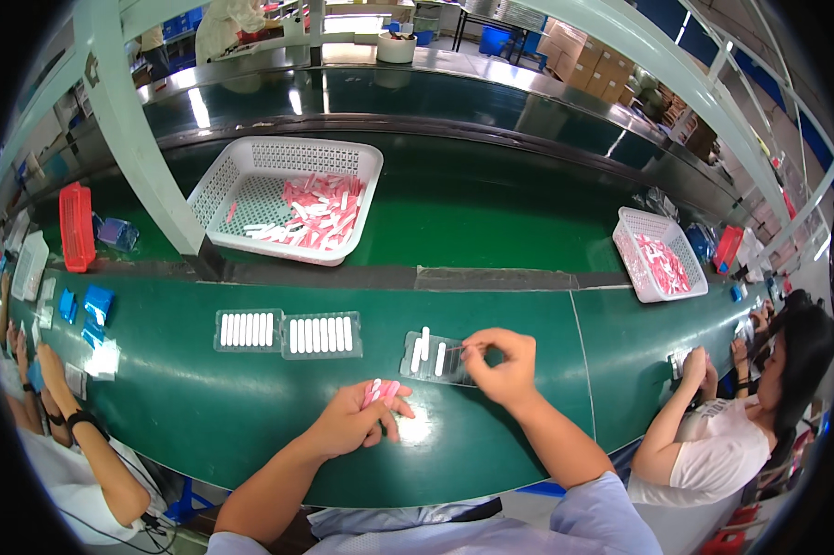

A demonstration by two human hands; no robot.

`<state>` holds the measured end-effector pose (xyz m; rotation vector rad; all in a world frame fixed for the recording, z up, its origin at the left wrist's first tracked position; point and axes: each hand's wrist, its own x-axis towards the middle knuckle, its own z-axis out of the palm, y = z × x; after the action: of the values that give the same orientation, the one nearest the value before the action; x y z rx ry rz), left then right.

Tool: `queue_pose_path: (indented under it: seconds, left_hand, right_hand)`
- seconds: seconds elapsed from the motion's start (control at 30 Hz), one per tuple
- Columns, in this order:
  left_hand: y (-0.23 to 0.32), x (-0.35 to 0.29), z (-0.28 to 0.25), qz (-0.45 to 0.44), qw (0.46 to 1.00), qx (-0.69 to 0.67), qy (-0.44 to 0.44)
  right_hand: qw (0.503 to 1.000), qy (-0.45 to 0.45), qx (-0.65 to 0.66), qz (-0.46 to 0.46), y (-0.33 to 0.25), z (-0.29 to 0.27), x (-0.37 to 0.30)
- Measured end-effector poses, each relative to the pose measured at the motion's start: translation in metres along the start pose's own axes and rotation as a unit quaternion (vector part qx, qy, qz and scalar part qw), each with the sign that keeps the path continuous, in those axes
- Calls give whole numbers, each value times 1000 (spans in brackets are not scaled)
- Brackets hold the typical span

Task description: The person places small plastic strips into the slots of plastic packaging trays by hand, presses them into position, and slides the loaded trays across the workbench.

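My left hand (357, 421) is closed around several small pink-and-white sticks (380, 392), held above the green table in front of me. My right hand (505, 365) has thumb and forefinger pinched together at the right part of a clear plastic tray (454, 372); whatever they grip is too small to make out. A few white sticks (440, 359) lie in that tray's left and middle slots, one jutting past its far edge. To the left, two more clear trays hold rows of white sticks, a left one (248, 348) and a right one (323, 352), side by side.
Beyond the table's dark ledge (491, 278), a large white basket (212, 199) holds loose pink and white pieces. A smaller white basket (631, 268) of similar pieces stands at right. A white metal post (144, 139) rises at left. Co-workers sit at both sides, with blue packets (98, 301) at left.
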<state>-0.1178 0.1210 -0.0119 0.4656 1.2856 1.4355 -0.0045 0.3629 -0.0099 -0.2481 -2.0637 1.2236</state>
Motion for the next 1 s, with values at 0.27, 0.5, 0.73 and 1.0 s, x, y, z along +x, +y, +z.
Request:
queue_pose_path:
  seconds: [0.27, 0.5, 0.73, 1.0]
  left_hand:
    - [32, 6, 19, 100, 880, 464, 11]
    - [28, 33, 29, 118, 759, 636, 74]
    - [32, 12, 39, 87, 749, 655, 50]
    - [16, 32, 11, 51, 955, 279, 90]
  right_hand:
    - [966, -216, 13, 138, 8, -23, 31]
    - [962, -255, -50, 83, 16, -3, 50]
    - [943, -305, -123, -45, 29, 1, 29]
    - [979, -197, -52, -24, 25, 0, 28]
